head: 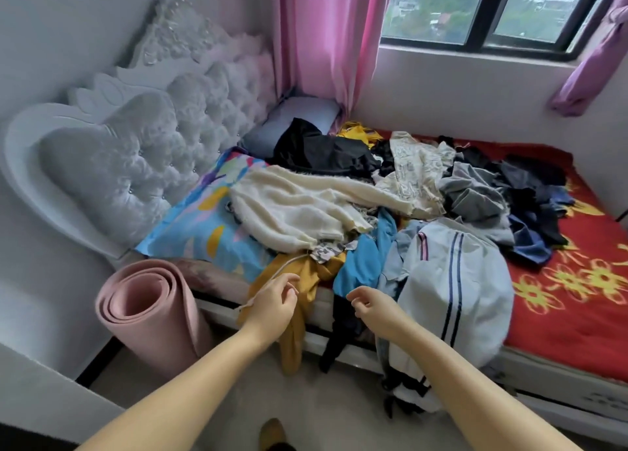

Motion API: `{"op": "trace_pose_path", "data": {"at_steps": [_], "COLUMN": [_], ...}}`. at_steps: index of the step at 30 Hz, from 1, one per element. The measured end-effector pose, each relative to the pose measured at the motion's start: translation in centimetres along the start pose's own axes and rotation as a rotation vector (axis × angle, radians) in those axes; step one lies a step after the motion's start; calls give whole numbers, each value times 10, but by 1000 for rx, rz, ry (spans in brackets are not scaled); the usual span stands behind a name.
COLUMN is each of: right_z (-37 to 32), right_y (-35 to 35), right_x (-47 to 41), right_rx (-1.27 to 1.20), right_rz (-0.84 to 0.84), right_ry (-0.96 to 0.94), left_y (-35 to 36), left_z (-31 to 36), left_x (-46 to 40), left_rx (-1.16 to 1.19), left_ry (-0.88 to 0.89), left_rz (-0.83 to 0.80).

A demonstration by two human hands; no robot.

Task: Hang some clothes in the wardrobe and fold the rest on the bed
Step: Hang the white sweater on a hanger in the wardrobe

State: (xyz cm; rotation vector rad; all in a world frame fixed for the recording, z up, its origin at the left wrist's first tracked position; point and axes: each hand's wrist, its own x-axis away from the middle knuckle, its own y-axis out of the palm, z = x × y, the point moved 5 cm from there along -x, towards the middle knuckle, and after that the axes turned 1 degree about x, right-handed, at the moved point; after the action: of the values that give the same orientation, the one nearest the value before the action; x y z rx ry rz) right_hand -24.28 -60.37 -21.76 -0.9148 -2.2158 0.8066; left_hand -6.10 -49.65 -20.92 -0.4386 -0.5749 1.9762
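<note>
— Where the bed [560, 318] meets the floor, how much room is there along its near edge?

— Little on the left: a rolled pink mat [149, 314] stands against the near-left corner, just beside the tufted headboard [136, 151]. The far edge runs along the wall under the window [475, 8]; bare red blanket shows only toward the right edge.

— And the clothes?

— The heap [373, 206] spreads over the bed's middle. A cream sweater [292, 206] lies uppermost on the left; a mustard garment [299, 301] and a striped white one [455, 287] hang over the near edge.

— The hands?

— The left hand [272, 301], fingers loosely curled, hovers at the mustard garment, a white cord crossing it; whether it pinches that, I cannot tell. The right hand [373, 306] hangs relaxed, holding nothing, just beside the striped garment.
</note>
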Motion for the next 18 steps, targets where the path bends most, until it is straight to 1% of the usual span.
{"op": "trace_pose_path", "data": {"at_steps": [5, 9, 12, 18], "right_z": [-6, -14, -19, -10], "right_y": [-5, -16, -25, -20], "right_x": [-80, -164, -212, -299], "right_rx": [-11, 0, -11, 26], "right_rz": [-3, -29, -16, -107], "right_ry": [24, 73, 103, 137], "left_y": [2, -10, -23, -21], "left_z": [-33, -63, -78, -116], "left_x": [-70, -150, -202, -275], "left_rx": [18, 15, -3, -8], "left_ry": [-46, -107, -130, -244], "left_rz": [-16, -44, -64, -98]}}
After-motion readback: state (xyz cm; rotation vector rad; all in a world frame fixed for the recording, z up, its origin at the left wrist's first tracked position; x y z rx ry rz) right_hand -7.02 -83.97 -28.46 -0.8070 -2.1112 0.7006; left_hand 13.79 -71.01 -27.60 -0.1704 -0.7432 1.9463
